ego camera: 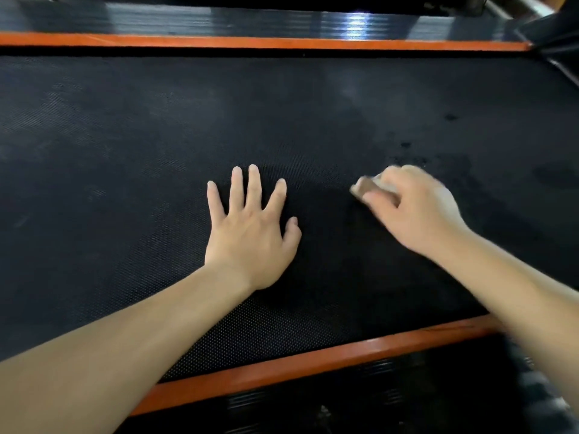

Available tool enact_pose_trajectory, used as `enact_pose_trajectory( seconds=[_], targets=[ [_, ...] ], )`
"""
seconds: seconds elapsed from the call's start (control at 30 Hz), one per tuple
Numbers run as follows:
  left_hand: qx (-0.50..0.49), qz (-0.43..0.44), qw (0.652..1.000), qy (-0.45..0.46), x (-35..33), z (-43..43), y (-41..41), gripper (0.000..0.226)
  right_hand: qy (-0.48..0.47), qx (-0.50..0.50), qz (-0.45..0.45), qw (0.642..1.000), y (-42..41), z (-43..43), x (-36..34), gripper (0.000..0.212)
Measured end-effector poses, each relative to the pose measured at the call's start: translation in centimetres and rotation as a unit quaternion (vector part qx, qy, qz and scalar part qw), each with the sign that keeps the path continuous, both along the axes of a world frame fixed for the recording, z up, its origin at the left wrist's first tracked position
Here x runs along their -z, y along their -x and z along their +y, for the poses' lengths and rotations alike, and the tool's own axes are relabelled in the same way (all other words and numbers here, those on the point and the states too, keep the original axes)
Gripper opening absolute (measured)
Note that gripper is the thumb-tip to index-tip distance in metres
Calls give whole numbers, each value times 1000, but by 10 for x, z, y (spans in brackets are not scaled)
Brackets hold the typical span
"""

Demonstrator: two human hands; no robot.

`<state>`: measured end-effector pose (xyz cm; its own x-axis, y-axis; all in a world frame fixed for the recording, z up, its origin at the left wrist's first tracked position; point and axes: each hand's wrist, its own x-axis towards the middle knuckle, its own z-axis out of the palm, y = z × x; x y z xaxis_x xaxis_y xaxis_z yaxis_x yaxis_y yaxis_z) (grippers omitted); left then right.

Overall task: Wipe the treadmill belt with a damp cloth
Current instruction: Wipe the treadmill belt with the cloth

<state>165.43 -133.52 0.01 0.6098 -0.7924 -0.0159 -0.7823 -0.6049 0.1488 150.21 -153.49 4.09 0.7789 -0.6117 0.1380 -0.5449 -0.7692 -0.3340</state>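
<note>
The black textured treadmill belt (141,126) fills most of the view. My left hand (250,227) lies flat on it near the middle, fingers spread and straight. To its right, my right hand (410,208) grips a small brownish cloth (365,186), blurred by motion, and holds it down on the belt. Only the cloth's left end shows past my fingers. Dark wet spots (407,151) dot the belt just beyond my right hand.
An orange strip (250,42) runs along the belt's far edge, with a glossy black side rail (219,20) behind it. Another orange strip (313,361) borders the near edge, above a ribbed black side rail (376,396). A dark frame part (557,29) sits at top right.
</note>
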Motion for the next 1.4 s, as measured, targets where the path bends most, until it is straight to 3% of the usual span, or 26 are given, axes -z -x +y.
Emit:
enact_pose_trajectory(
  seconds=[0.07, 0.2, 0.27, 0.47, 0.6, 0.67, 0.87, 1.07, 1.17, 1.27, 1.4],
  targets=[
    [-1, 1, 1000, 2, 0, 0, 0, 74, -18, 53, -24, 998, 1, 0, 2, 47],
    [-3, -6, 1000, 0, 1, 0, 0, 76, -90, -105, -4, 990, 26, 60, 2, 31],
    [-4, -7, 1000, -1, 1, 0, -1, 76, -121, -137, 27, 983, 35, 59, -6, 29],
    [-3, -5, 1000, 4, 1, 1, -1, 70, -47, -17, 14, 999, 37, 30, -7, 24],
    [-8, -1, 1000, 3, 0, 0, 1, 69, -159, -155, 51, 974, 60, 71, -15, 9],
    [-9, 0, 1000, 0, 0, -1, 1, 69, -177, -178, 60, 966, 68, 68, -20, 14],
    [-9, 1, 1000, 5, 0, 0, 0, 68, -89, 16, 0, 996, 78, 12, -16, 21],
    [-15, -7, 1000, 0, 1, -1, 0, 67, -184, -151, 49, 970, 99, 51, -26, 24],
    [-18, 0, 1000, 2, 0, -2, 0, 66, -109, -66, -18, 992, 93, 11, -16, 34],
    [-8, 3, 1000, -5, -2, -2, 1, 63, -57, 21, -20, 998, 89, -13, -2, 37],
    [13, 2, 1000, -22, -4, -1, 3, 60, -130, -140, 20, 981, 95, 32, -2, 29]
  ],
)
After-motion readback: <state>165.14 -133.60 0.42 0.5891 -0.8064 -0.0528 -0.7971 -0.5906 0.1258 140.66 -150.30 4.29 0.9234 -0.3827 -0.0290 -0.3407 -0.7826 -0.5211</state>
